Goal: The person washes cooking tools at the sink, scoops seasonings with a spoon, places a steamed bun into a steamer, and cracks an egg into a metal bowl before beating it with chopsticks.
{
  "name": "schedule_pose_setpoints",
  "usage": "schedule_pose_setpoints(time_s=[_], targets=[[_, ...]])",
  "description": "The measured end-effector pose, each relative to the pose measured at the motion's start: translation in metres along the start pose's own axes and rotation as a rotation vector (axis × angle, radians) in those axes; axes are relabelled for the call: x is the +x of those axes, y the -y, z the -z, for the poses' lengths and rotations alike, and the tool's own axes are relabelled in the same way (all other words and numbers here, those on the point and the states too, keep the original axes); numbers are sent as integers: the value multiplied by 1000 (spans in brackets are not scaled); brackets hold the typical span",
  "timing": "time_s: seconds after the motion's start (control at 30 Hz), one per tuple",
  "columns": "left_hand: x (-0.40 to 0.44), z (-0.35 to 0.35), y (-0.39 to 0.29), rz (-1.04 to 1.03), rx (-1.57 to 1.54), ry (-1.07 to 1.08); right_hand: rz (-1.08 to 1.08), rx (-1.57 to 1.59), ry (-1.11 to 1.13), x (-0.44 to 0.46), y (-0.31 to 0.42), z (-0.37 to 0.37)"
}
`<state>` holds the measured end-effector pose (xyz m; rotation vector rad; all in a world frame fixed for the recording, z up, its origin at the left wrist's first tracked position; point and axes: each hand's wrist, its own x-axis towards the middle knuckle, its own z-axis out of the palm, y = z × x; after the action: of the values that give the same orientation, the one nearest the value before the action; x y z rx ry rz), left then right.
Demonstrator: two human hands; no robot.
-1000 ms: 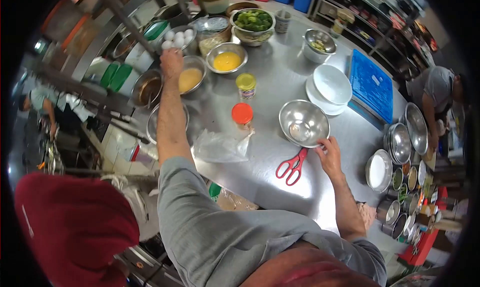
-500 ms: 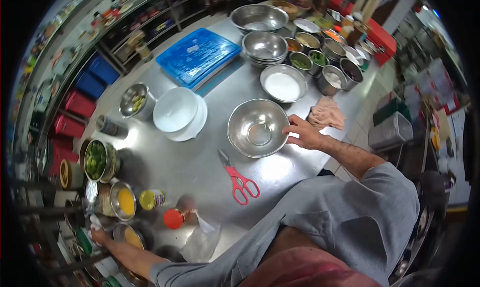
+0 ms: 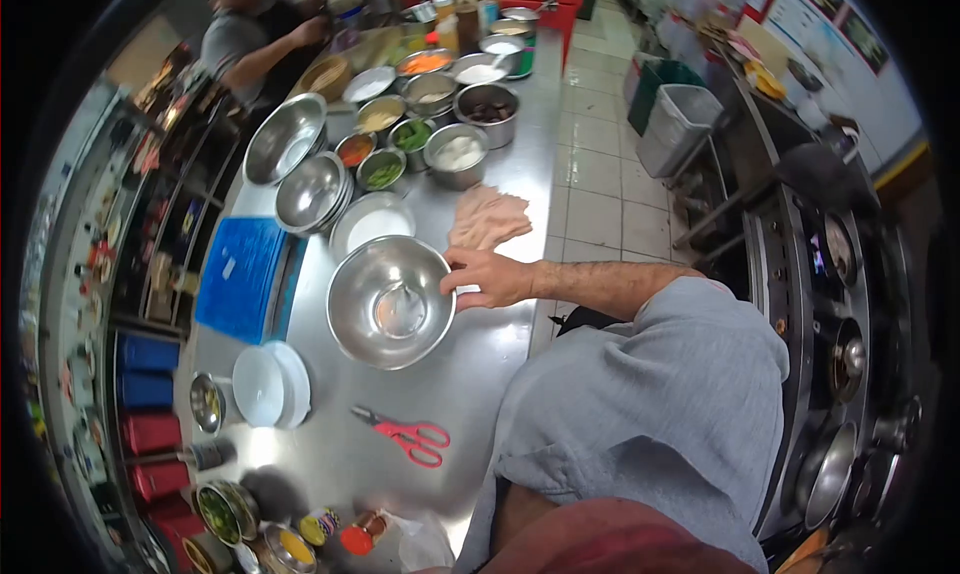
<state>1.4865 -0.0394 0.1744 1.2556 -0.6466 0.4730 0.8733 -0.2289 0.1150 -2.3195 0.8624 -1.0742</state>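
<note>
My right hand (image 3: pixel 487 277) grips the right rim of a stainless steel mixing bowl (image 3: pixel 362 319), fingers closed over the edge. The bowl's inside shows bare, shiny metal. A bowl of white powder or liquid (image 3: pixel 374 220) sits right behind it, partly covered by its rim. Just beyond my hand lies a crumpled pinkish cloth (image 3: pixel 490 217). Red-handled scissors (image 3: pixel 408 436) rest on the steel table in front of the bowl. My left hand is out of view.
Nested steel bowls (image 3: pixel 313 192) and a blue wrapped lid (image 3: pixel 238 279) stand at the left. Several ingredient pots (image 3: pixel 458 156) crowd the far end, where another person (image 3: pixel 262 49) stands. White bowls (image 3: pixel 262 386) are near the left edge; a stove (image 3: pixel 840 354) is at the right.
The view has swung to the right, showing more floor and the stove. My left hand, earlier at the lower left near containers, has left the picture. My right hand still holds the mixing bowl.
</note>
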Motion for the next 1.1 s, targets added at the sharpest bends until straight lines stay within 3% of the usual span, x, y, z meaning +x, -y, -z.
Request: schedule_pose_setpoints(time_s=[0.17, 0.23, 0.3, 0.37, 0.43, 0.57, 0.87, 1.1], targets=[[-129, -99, -109, 589, -725, 303, -22, -37, -137, -46, -5, 72], [-197, -142, -150, 894, -847, 459, -47, -49, -182, -71, -13, 107], [-279, -190, -198, 1200, -764, 611, -109, -155, -213, -99, -24, 145], [-363, -225, -251, 1239, -672, 943, -127, -241, -255, -132, -40, 183], [-444, -259, -285, 1133, -516, 1289, -146, -275, -276, -168, -54, 223], [-592, -308, -369, 1229, -582, 1695, -211, -337, -312, -250, -80, 304], [-812, -389, -553, 944, -448, 2135, -586, -612, -526, -401, -112, 447], [-976, -463, -670, 945, -559, 2429, -825, -696, -714, -491, -156, 555]])
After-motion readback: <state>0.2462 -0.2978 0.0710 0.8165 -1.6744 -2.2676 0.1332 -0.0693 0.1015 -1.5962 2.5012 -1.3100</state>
